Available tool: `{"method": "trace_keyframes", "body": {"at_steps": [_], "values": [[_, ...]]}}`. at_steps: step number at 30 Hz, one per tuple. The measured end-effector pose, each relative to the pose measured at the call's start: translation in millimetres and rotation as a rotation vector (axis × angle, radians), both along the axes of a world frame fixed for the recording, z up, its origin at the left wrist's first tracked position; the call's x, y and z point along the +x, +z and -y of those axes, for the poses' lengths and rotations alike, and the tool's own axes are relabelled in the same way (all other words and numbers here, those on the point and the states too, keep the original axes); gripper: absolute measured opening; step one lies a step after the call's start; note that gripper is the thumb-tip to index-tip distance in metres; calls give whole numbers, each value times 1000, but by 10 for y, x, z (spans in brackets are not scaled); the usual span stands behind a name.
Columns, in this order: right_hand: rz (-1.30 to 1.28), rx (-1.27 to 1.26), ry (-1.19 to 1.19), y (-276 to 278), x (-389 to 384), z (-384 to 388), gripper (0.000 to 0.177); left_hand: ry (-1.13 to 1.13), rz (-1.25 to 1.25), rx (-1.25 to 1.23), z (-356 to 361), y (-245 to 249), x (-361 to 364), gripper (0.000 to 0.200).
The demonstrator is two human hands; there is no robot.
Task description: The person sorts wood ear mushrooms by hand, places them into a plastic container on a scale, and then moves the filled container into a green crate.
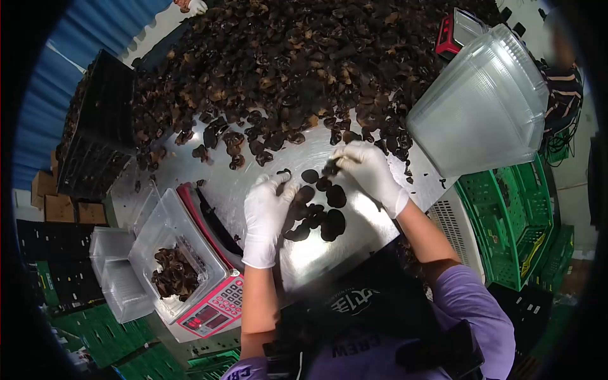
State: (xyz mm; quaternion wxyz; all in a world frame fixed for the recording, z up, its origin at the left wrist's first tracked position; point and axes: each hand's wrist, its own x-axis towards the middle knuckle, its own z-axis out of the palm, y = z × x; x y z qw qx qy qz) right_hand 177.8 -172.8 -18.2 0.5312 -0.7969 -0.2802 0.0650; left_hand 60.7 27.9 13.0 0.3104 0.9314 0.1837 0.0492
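Both my hands wear white gloves above a shiny metal table (373,218). My left hand (269,212) has its fingers curled, with dark wood ear mushroom bits at its fingertips and beneath it. My right hand (370,170) pinches a small dark wood ear mushroom (330,168) between thumb and fingers. Between the hands, several round dark mushrooms (333,224) lie in a loose group. A large heap of brown-black wood ear mushrooms (278,69) covers the far side, with loose pieces along its near edge.
On the left, a clear plastic tub (212,247) holding mushrooms rests on a pink-edged digital scale (212,307). Stacked clear containers (484,104) stand right, near a red scale (446,35). Green crates (506,215) sit lower right. Black crates (98,126) are stacked left.
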Motion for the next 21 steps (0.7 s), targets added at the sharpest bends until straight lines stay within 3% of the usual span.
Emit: {"method": "trace_keyframes", "body": {"at_steps": [3,6,7,11,13,16,17,21], "values": [[-108,-177,239,116,-100,74,16,12,109,162,-28,-52,324,29],[176,-225,85,97,5,-15,16,28,201,244,20,-217,660,33],[447,-416,-56,97,205,-123,18,-35,175,402,37,-297,922,27],[783,-734,-49,-199,492,-353,10,-114,182,620,-64,-591,1080,8],[851,-873,-2,-121,525,-393,9,-105,214,579,-59,-448,978,7],[882,-816,-36,-53,441,-323,7,23,390,415,33,-97,597,12],[777,-686,-37,41,350,-271,6,23,445,377,44,-13,446,13],[360,-242,-27,16,-1,-138,9,52,247,60,-22,10,-144,11]]}}
